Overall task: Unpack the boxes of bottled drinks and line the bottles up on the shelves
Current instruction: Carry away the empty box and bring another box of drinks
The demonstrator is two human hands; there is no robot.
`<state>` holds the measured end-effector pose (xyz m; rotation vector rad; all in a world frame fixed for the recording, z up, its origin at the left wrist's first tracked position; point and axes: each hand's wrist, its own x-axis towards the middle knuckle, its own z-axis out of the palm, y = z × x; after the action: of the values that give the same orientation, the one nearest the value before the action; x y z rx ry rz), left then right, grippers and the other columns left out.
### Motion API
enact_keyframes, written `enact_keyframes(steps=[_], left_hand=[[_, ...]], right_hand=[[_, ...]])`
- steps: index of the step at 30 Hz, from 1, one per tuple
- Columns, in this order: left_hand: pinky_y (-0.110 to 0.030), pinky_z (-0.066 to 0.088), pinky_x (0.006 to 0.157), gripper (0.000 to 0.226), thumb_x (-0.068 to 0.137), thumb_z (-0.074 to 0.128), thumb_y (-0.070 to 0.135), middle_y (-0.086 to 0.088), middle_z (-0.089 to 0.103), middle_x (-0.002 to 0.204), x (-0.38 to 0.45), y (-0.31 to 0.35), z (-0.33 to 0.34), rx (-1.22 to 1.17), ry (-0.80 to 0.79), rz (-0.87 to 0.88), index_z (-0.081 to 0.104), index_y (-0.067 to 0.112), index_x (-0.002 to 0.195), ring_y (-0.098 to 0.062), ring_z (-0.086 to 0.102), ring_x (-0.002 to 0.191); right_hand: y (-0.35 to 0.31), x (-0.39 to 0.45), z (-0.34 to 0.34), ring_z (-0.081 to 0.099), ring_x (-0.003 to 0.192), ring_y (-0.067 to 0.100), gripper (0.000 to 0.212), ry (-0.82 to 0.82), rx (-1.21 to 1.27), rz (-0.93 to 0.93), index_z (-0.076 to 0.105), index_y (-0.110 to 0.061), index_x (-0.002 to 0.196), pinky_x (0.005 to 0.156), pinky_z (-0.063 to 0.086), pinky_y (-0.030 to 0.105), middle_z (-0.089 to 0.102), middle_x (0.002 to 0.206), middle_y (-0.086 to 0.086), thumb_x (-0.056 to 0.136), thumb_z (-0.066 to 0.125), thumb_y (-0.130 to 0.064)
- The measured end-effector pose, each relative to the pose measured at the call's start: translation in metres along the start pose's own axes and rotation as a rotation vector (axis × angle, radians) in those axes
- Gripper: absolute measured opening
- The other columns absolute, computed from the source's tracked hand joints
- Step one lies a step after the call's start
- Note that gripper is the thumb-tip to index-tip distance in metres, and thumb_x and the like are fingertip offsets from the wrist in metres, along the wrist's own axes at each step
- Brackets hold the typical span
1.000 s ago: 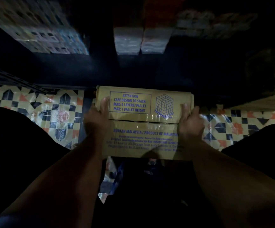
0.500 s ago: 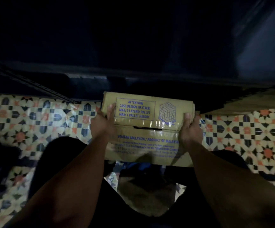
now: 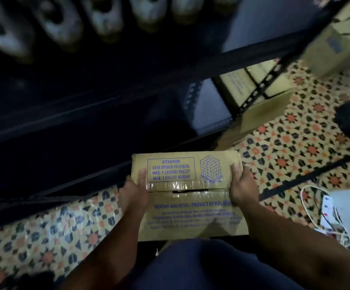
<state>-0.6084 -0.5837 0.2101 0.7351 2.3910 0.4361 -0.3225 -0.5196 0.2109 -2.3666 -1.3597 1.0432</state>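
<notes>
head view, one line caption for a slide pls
Left hand and right hand grip a taped brown cardboard box beside dark shelving.

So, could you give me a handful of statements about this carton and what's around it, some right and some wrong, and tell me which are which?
1. Both hands grip the cardboard box, the left hand and right hand at opposite ends. True.
2. The box's flaps are folded wide open. False: they are closed and clear tape runs along the seam.
3. The floor is plain grey concrete. False: it is patterned tile.
4. Blurred bottles stand on the dark shelf above. True.
5. White cables lie on the floor at the right. True.
</notes>
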Motion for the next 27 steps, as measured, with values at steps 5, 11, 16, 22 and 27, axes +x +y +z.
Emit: enact_keyframes(steps=[5,11,16,22,27], left_hand=[[-0.049,0.051,0.098,0.084,0.094,0.032,0.077,-0.026,0.066,0.122,-0.021,0.095,0.039,0.098,-0.097,0.19,0.059,0.007,0.132,-0.046,0.062,0.113],[-0.047,0.049,0.094,0.072,0.098,0.038,0.07,-0.028,0.068,0.116,-0.088,0.254,0.14,0.229,-0.244,0.533,0.063,0.006,0.119,-0.048,0.062,0.109],[-0.046,0.051,0.096,0.08,0.093,0.035,0.078,-0.025,0.068,0.119,-0.154,0.36,0.21,0.268,-0.39,0.664,0.065,0.01,0.125,-0.045,0.063,0.11],[-0.043,0.047,0.095,0.081,0.096,0.037,0.073,-0.025,0.066,0.126,-0.197,0.446,0.269,0.294,-0.505,0.795,0.061,0.004,0.131,-0.043,0.061,0.116],[-0.038,0.046,0.082,0.071,0.099,0.039,0.068,-0.018,0.066,0.122,-0.212,0.516,0.31,0.301,-0.641,0.861,0.054,0.006,0.13,-0.036,0.063,0.109]], right_hand=[[0.052,0.013,-0.067,0.057,0.118,0.042,0.07,0.133,0.103,0.195,0.037,-0.019,0.145,0.1,0.042,0.047,0.062,0.123,0.019,0.099,0.022,-0.069],[0.146,0.034,-0.178,0.056,0.12,0.043,0.066,0.393,0.316,0.406,0.039,-0.01,0.144,0.097,0.042,0.045,0.059,0.132,0.025,0.103,0.027,-0.06],[0.2,0.053,-0.258,0.057,0.119,0.044,0.07,0.505,0.391,0.571,0.04,-0.006,0.141,0.095,0.043,0.047,0.059,0.132,0.026,0.102,0.027,-0.063],[0.231,0.089,-0.323,0.053,0.123,0.044,0.071,0.581,0.439,0.675,0.037,-0.008,0.146,0.097,0.042,0.049,0.056,0.135,0.027,0.102,0.026,-0.062],[0.242,0.145,-0.368,0.061,0.111,0.042,0.073,0.613,0.412,0.716,0.042,-0.008,0.137,0.087,0.045,0.047,0.064,0.122,0.024,0.1,0.021,-0.068]])
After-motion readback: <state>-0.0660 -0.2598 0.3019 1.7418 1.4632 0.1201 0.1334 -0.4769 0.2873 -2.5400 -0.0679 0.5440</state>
